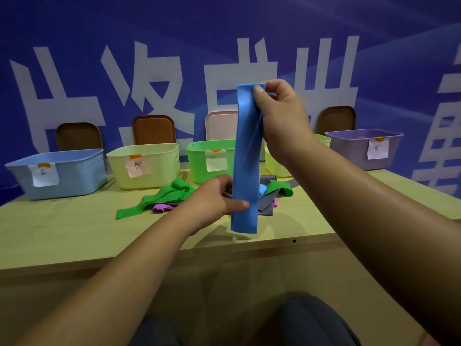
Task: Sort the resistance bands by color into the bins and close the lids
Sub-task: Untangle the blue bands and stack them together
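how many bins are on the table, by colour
blue bin: 1
yellow bins: 2
green bin: 1
purple bin: 1
total: 5

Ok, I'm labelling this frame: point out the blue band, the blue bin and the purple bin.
blue band (245,158), head view, middle of the hanging strip.
blue bin (79,176), head view, front wall, right of label.
purple bin (349,151), head view, front wall, left of label.
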`<state>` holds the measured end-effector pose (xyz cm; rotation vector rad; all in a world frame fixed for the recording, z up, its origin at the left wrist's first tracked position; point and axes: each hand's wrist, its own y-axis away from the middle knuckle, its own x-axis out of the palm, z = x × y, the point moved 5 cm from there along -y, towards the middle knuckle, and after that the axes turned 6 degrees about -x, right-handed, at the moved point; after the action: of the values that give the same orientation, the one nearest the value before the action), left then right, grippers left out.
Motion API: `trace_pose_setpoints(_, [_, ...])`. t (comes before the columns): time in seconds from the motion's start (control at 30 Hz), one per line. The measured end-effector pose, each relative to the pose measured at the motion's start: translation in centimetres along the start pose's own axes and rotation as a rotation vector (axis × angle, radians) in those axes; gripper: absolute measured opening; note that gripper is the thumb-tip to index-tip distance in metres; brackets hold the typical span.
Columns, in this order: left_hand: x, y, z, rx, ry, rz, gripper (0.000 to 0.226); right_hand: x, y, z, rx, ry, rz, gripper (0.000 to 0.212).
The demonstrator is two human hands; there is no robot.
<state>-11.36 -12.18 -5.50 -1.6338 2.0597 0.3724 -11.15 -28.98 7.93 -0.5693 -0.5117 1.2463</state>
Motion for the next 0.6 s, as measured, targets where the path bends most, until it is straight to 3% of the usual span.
trace_pose_setpoints(0.2, [-0.2,0.0,1.3,-0.030,0.044,-0.137,0.042,-0.1,0.2,-0.6,0.008,0.004,-0.017,0.007])
trace_pose_setpoints(0.4, [0.3,0.2,2.3,-0.048,-0.023,-0.129,0.033,0.0,-0.1,-1.1,0.020,0.006,-0.060,0.007])
trace_pose_setpoints(0.6, [0.5,0.1,2.6,-0.037,-0.030,-0.084,0.039,0.1,-0.4,-1.7,0.032,-0.002,-0.065,0.011])
